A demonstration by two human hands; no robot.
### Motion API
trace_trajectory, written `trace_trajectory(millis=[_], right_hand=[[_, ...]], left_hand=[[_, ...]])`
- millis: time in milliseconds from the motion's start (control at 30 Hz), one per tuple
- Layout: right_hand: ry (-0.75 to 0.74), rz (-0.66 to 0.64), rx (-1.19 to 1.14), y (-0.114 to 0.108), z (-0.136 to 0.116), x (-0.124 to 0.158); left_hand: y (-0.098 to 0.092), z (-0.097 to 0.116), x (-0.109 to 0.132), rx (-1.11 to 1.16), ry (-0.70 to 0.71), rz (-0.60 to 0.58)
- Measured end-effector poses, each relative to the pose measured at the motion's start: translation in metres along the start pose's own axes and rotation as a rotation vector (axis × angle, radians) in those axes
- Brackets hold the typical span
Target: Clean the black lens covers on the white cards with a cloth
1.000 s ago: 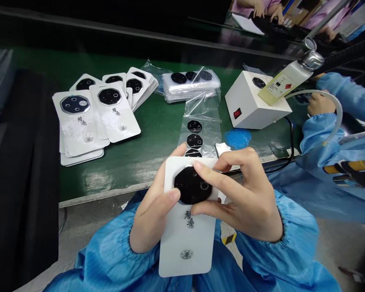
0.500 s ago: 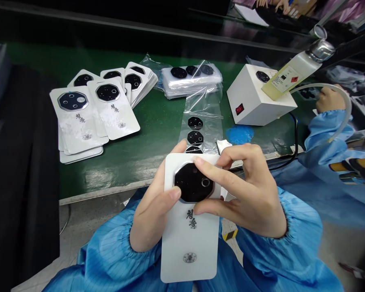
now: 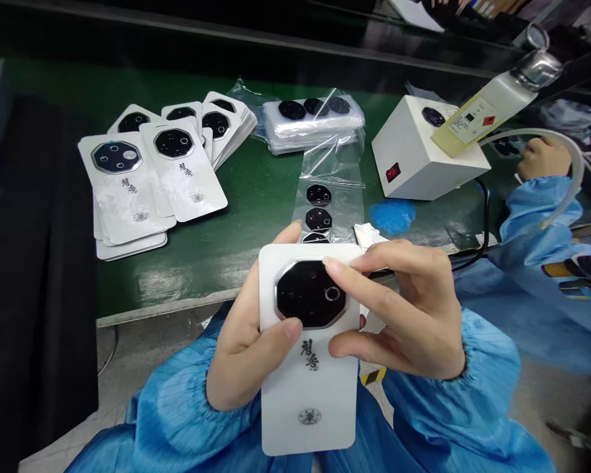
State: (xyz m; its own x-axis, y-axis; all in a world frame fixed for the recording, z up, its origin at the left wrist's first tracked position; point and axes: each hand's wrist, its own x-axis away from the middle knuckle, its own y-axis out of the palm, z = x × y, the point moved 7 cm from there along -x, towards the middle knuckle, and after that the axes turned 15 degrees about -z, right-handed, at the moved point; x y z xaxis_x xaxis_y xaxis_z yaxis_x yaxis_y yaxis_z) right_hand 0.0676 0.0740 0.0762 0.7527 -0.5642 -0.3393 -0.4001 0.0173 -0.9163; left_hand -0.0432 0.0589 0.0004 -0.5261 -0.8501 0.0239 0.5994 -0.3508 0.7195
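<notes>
My left hand [image 3: 246, 341] grips a white phone back cover [image 3: 305, 387] from its left side, thumb resting below the black octagonal camera lens piece [image 3: 309, 293]. The fingers of my right hand [image 3: 404, 315] press on the cover's right edge, index fingertip at the lens piece's upper right and thumb below it. Just beyond the cover, a clear plastic strip [image 3: 325, 177] carrying more black lens pieces lies on the green table [image 3: 256, 197].
Stacks of white covers [image 3: 148, 184] lie at the left, a bagged stack [image 3: 315, 125] at the back. A white box with a red switch [image 3: 423, 157] stands at the right. Another person's blue sleeve [image 3: 536, 210] and hand are at the far right. A blue rag [image 3: 391, 217] lies nearby.
The cover has come slightly up and closer to the camera. My right index finger has slid from the lens top to its upper right edge.
</notes>
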Motion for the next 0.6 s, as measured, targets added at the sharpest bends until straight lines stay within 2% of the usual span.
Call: trace_trajectory(millis=[100, 233, 300, 433, 600], right_hand=[[-0.036, 0.027, 0.021, 0.002, 0.0, 0.001], [-0.024, -0.01, 0.029, 0.006, 0.001, -0.001], [0.022, 0.021, -0.127, 0.004, 0.006, 0.0], [0.273, 0.151, -0.61, 0.005, 0.029, 0.007], [0.412, 0.038, -0.912, 0.024, 0.031, 0.005]], left_hand=[[-0.002, 0.0, 0.0, -0.02, 0.01, 0.025], [-0.006, 0.003, -0.002, -0.054, 0.057, 0.083], [-0.005, 0.006, -0.002, -0.077, 0.079, 0.088], [-0.001, 0.009, -0.001, -0.138, 0.062, 0.063], [-0.002, 0.003, 0.0, -0.156, 0.09, 0.046]])
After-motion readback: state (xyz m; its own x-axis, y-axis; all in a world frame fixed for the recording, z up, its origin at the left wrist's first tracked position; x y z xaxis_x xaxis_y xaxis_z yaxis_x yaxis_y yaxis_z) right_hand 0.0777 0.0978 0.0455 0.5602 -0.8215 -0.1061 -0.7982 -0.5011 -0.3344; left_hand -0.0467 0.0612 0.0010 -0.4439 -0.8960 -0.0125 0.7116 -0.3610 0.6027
